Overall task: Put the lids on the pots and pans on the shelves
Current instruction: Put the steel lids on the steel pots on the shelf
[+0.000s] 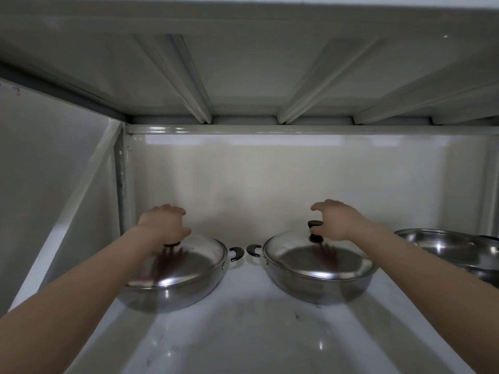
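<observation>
shelf: white metal shelf, glossy deck, ribbed underside of next tier overhead
L pan: steel two-handled pan on left of deck, domed steel lid seated on it
L hand: left hand on top of that lid at centre, fingers curled down round the knob; knob mostly hidden under the hand, only a dark sliver shows
R pan: second steel pan mid-deck, just right of the first, black side handles of the two nearly touching
R lid: steel lid seated on rim, looks level
R knob: black knob visible, upright at lid centre
R hand: right hand just beside/over knob from the right, fingers spread + loosely bent, thumb out to left; not closed on the knob; contact w/ knob can't tell
3rd pan: uncovered steel pan at right edge of deck, partly cut off by frame, behind right forearm
bg: plain white wall behind rack
</observation>
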Demonstrator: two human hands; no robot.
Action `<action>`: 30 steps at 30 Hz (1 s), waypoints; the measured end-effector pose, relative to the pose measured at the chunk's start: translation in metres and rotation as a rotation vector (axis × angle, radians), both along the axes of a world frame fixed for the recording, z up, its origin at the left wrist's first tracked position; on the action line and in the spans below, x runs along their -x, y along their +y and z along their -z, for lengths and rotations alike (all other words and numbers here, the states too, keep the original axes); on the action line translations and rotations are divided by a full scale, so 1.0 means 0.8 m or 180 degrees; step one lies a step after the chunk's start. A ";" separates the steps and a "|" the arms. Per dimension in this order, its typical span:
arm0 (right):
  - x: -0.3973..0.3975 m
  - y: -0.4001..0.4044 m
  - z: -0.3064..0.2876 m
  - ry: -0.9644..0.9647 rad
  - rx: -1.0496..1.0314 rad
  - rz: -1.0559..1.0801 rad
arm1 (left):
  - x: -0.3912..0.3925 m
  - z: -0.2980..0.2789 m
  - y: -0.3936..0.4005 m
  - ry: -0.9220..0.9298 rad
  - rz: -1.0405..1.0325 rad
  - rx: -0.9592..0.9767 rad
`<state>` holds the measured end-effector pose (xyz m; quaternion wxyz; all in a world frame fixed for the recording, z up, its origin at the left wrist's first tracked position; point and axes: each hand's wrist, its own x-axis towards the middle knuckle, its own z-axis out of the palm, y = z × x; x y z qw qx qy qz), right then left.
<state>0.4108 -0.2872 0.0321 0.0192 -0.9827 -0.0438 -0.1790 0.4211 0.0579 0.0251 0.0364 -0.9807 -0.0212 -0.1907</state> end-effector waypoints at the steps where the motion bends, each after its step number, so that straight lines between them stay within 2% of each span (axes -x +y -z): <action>1: 0.010 -0.001 -0.002 -0.0011 0.0017 -0.0063 | 0.010 -0.005 -0.012 -0.0058 0.0104 -0.0011; 8: 0.076 -0.035 0.004 -0.0120 0.0170 -0.0396 | 0.084 -0.007 -0.093 -0.0301 0.1049 0.0180; 12: 0.109 -0.077 0.012 -0.0048 0.0151 -0.0530 | 0.120 0.007 -0.139 -0.0355 0.1370 0.0231; 24: 0.210 -0.245 0.007 -0.0013 0.0205 -0.0600 | 0.201 0.022 -0.302 -0.0231 0.1374 0.0587; 30: 0.234 -0.323 0.002 -0.0053 0.0139 -0.0496 | 0.211 0.018 -0.373 -0.0156 0.1527 0.0662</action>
